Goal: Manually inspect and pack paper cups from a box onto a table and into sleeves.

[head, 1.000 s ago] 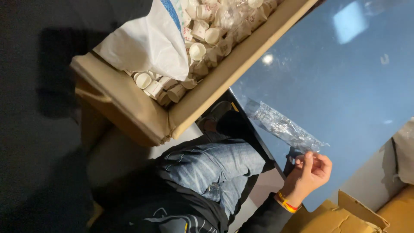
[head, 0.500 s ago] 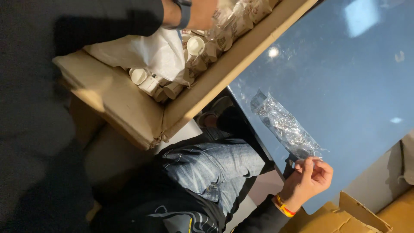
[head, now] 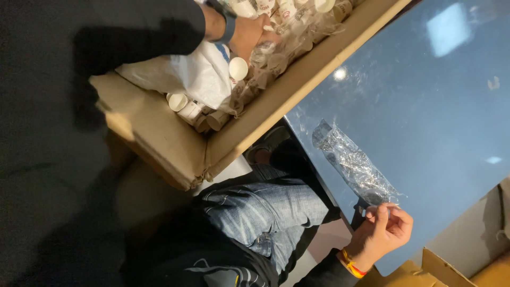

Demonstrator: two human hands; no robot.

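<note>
My left hand [head: 248, 33], in a dark sleeve with a blue wristband, reaches into a long cardboard box [head: 175, 151] at the top. Its fingers are buried among small white containers [head: 238, 68] and crinkled clear plastic, so its grip is hidden. At the bottom right, my right hand [head: 383, 229], which wears an orange and yellow wristband, pinches the near end of a crumpled clear plastic bag [head: 350, 162]. The bag lies on a glossy blue table [head: 425, 117].
A white sack [head: 186, 74] lies in the box beside the containers. My legs in blue jeans [head: 265, 212] and a dark shoe [head: 263, 151] sit between box and table. More cardboard boxes [head: 425, 268] stand at the bottom right. The floor at the left is dark.
The view has shifted toward the box. My left arm has come into view from the top and pushed its hand into the box. My right hand still holds the bag in place.
</note>
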